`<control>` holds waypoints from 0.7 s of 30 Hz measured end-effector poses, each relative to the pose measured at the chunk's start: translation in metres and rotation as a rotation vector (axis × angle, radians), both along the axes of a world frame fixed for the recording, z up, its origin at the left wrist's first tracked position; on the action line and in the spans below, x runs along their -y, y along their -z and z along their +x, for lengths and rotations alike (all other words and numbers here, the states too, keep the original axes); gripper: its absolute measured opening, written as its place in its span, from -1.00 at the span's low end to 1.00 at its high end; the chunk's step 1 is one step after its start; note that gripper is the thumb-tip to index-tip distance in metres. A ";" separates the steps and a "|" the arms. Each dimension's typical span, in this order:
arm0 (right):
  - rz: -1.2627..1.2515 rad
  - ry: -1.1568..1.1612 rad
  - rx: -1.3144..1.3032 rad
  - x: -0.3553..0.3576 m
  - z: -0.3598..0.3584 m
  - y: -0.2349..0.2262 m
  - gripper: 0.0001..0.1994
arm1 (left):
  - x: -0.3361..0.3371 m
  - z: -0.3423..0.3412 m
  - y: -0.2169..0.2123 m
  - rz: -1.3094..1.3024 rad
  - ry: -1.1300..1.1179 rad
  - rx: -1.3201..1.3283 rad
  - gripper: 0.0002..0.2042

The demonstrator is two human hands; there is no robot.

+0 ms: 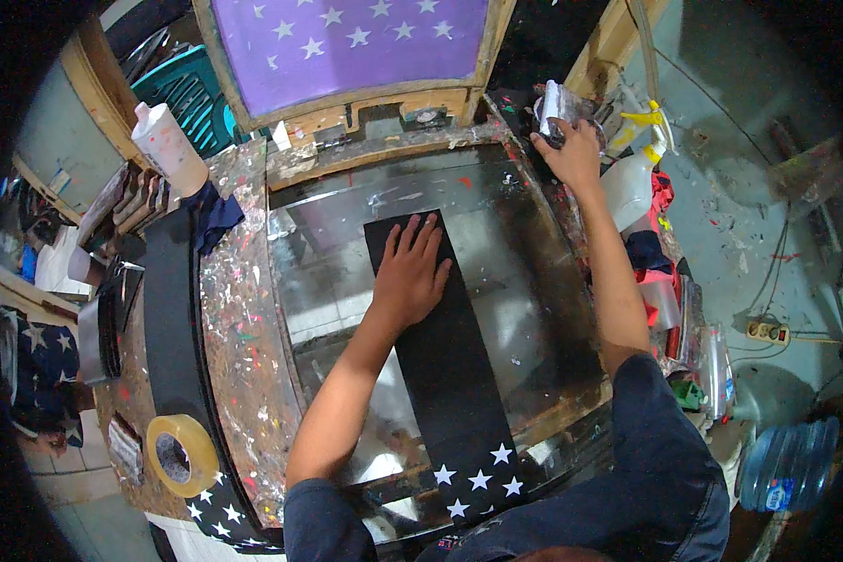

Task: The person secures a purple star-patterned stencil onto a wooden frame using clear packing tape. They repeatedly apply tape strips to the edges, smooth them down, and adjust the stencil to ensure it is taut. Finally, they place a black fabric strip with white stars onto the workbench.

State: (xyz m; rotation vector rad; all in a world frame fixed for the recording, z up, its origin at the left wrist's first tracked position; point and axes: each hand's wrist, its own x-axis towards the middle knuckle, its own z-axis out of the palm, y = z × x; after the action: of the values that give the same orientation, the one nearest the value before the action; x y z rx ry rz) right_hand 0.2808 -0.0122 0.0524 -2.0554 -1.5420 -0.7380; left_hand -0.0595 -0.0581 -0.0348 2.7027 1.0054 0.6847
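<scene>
My left hand [410, 272] lies flat, fingers spread, on the upper part of a long black strip of material [450, 361]. White stars are printed on the strip's near end, and the strip lies lengthwise on a glossy glass-like panel [337, 328] set in the worktable. At the far right edge of the table, my right hand [576, 150] bends its fingers against a clear and white object [554, 105]. What exactly the fingers grip there is partly hidden. Beyond the panel stands a wood-framed printing screen [347, 47], its purple mesh patterned with pale stars.
Left on the paint-spattered table are a stack of black strips [173, 318], a roll of clear tape [183, 455], a dark cloth [214, 220] and a white bottle [169, 145]. Right are a spray bottle [628, 187], a power strip [768, 331] and a large blue water bottle [790, 464].
</scene>
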 end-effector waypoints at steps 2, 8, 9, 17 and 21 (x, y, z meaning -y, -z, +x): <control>-0.037 0.002 -0.054 0.001 0.001 -0.002 -0.41 | 0.000 0.000 0.000 -0.001 0.000 -0.007 -0.47; 0.067 -0.250 -0.164 0.011 -0.029 -0.014 -0.54 | 0.000 0.002 0.002 0.006 0.002 0.003 -0.47; 0.015 -0.388 -0.302 0.013 -0.043 -0.013 -0.56 | 0.000 0.002 0.003 0.003 0.001 0.006 -0.47; -0.307 -0.952 -0.073 0.014 -0.162 0.040 -0.65 | -0.002 0.003 0.010 0.066 0.017 0.067 -0.50; -0.376 -0.947 -0.087 0.010 -0.172 0.043 -0.65 | -0.002 0.003 0.012 0.009 0.021 0.048 -0.51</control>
State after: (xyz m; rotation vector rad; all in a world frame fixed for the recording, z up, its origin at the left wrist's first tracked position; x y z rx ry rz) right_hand 0.1085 -0.0221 0.0096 -1.2520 -2.4069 0.0079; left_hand -0.0565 -0.0556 -0.0464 2.6868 0.9638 0.7490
